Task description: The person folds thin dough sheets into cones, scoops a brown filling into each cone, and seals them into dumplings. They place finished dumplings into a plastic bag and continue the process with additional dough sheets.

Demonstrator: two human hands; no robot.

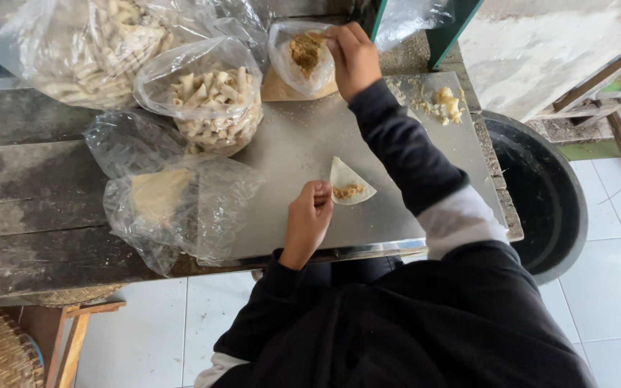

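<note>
My left hand [308, 219] holds a small pale dough wrapper [348, 183] folded into a cone, with a bit of brown crumbly filling in it, just above the metal tray [303, 144]. My right hand [352, 56] reaches far forward into an open plastic bag of brown filling [302, 56] at the tray's back edge, fingers pinched in the filling.
A clear bag of finished folded pastries [213, 104] sits behind, a larger bag of them [84, 47] at the back left. A bag of flat wrappers [170, 205] lies left of my hand. Dough scraps [445, 105] lie at the tray's right. A black tub [548, 208] stands on the floor.
</note>
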